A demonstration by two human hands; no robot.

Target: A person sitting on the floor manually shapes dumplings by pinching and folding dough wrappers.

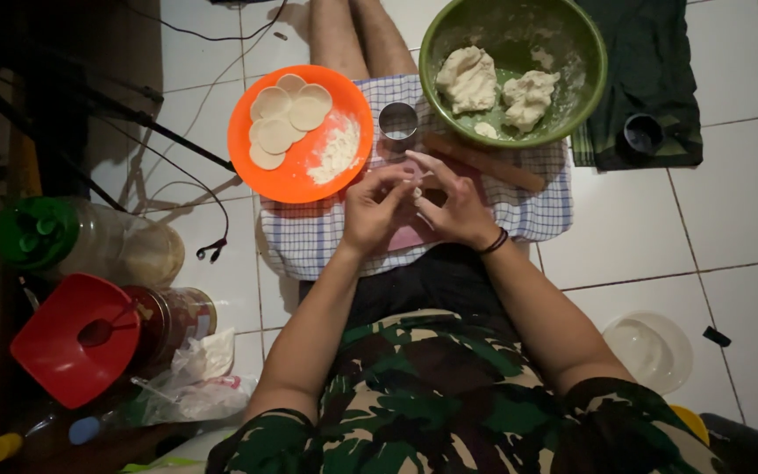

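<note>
My left hand and my right hand meet over a checked cloth on my lap, their fingertips pinching a small piece of dough between them. Just beyond them stand a round metal cutter and a wooden rolling pin. An orange plate at the left holds several flat dough discs and a heap of flour. A green bowl at the upper right holds two lumps of dough.
A red funnel, jars and a green-lidded plastic container crowd the left floor with plastic bags. Black cables cross the white tiles. A dark green cloth with a small dark cup lies right of the bowl. A clear lid rests at the lower right.
</note>
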